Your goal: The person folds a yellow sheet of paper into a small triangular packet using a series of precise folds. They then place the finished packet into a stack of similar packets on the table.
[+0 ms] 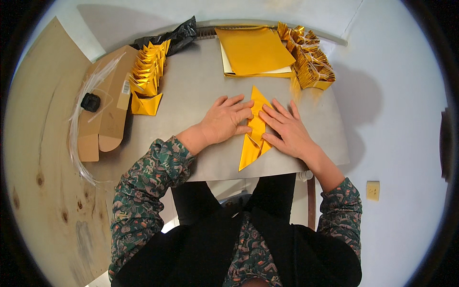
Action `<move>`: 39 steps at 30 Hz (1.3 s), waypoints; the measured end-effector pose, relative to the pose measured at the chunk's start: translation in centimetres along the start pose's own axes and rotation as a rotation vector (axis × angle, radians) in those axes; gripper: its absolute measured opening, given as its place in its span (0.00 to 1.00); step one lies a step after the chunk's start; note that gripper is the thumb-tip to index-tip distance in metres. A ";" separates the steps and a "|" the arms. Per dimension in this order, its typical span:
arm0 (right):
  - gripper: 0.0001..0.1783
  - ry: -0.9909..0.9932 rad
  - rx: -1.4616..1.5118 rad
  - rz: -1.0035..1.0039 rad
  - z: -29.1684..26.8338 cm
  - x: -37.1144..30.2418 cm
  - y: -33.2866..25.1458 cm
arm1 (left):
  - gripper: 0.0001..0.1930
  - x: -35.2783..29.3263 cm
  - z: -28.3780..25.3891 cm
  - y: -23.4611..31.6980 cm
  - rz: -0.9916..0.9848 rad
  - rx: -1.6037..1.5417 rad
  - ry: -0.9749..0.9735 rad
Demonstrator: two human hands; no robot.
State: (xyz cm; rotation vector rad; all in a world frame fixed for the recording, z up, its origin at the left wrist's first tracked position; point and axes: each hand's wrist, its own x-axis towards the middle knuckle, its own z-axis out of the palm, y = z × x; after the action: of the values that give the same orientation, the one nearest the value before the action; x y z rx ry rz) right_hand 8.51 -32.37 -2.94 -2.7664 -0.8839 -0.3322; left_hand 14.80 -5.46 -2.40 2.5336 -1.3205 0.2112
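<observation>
The left hand point(221, 122) is resting palm down with its grip loose, the fingers stretching over the left edge of a folded gold paper point(257, 125) and the thumb standing apart below them. The right hand point(289, 133) is lying nearly flat, its grip wide, with spread fingers touching the right side. Between them the folded gold paper is forming a long, narrow shape on the counter point(191, 91), its ends tapering to sharp points and its smooth, shiny surface opening into a creased pocket near the lower tip. Patterned sleeves point(148, 191) of dark green cloth are wrinkling around the forearms.

Beyond the hands, a stack of gold sheets point(256, 52) is lying on the dull grey surface, pale paper showing beneath the top sheet. Just right of it, tied bundles point(311, 67) of pleated metallic gold pieces are crowding together. Toward the left, a row of folded pieces point(147, 74) is nesting point into point beside a brown cardboard box point(106, 110). Thin white strands point(75, 124) are trailing over the box near a small black block point(90, 102), and a crumpled, glossy black plastic sheet point(183, 34) is bunching behind.
</observation>
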 end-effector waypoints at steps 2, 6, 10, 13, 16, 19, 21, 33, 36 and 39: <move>0.34 -0.006 0.035 -0.013 -0.3 -0.9 -0.2 | 0.20 0.2 0.0 0.1 -0.011 0.000 -0.009; 0.33 -0.026 0.095 -0.034 -0.7 -2.2 -1.2 | 0.19 0.2 -0.1 0.1 -0.023 -0.024 -0.022; 0.34 -0.041 0.091 -0.046 -1.5 -3.4 -2.6 | 0.19 0.2 -0.1 0.1 -0.033 -0.040 -0.036; 0.34 -0.052 0.088 -0.039 -2.0 -4.4 -3.8 | 0.20 0.3 -0.1 0.1 -0.036 -0.016 -0.049; 0.36 -0.056 0.122 -0.028 -2.2 -5.2 -4.8 | 0.20 0.4 -0.1 0.1 -0.037 -0.019 -0.048; 0.36 -0.062 0.135 -0.021 -2.4 -6.2 -6.0 | 0.20 0.3 -0.1 0.0 -0.036 -0.022 -0.047; 0.37 -0.073 0.152 -0.022 -2.6 -6.9 -6.9 | 0.20 0.3 -0.1 0.0 -0.035 -0.026 -0.048; 0.35 0.033 0.205 0.036 -3.0 -5.2 -5.8 | 0.19 -1.4 0.7 2.2 -0.144 -0.074 -0.022; 0.36 0.018 0.164 0.031 -1.9 -3.5 -5.2 | 0.20 -1.5 0.7 2.0 -0.150 -0.078 -0.029; 0.36 0.041 0.096 0.076 -1.6 -1.6 -3.4 | 0.20 -1.2 0.3 2.2 -0.156 -0.084 -0.045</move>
State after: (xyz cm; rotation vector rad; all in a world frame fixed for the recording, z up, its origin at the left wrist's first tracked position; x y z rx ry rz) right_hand 5.02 -30.98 -1.40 -2.6867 -0.7622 -0.3231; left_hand 12.37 -5.82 -2.56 2.5686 -1.1156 0.0657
